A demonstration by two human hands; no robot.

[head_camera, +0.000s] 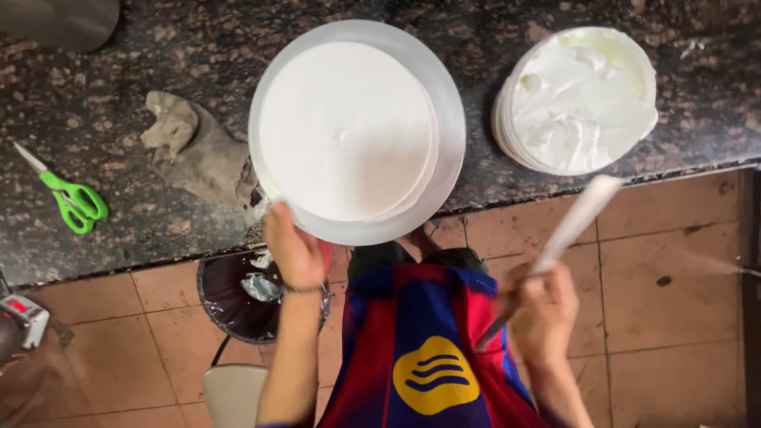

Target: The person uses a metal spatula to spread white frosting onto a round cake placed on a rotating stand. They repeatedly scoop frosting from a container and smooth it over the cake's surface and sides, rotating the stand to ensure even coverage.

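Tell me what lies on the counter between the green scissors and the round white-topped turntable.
A crumpled grey cloth lies between the scissors and the turntable, its right end against the turntable's rim; the head view shows it.

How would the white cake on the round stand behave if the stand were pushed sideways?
The white cake looks freshly iced and smooth, so it probably smears at any touch. It seems broad and low, so unlikely to tip. The round stand overhangs the counter edge, so a push might unbalance it; the left hand steadies its rim.
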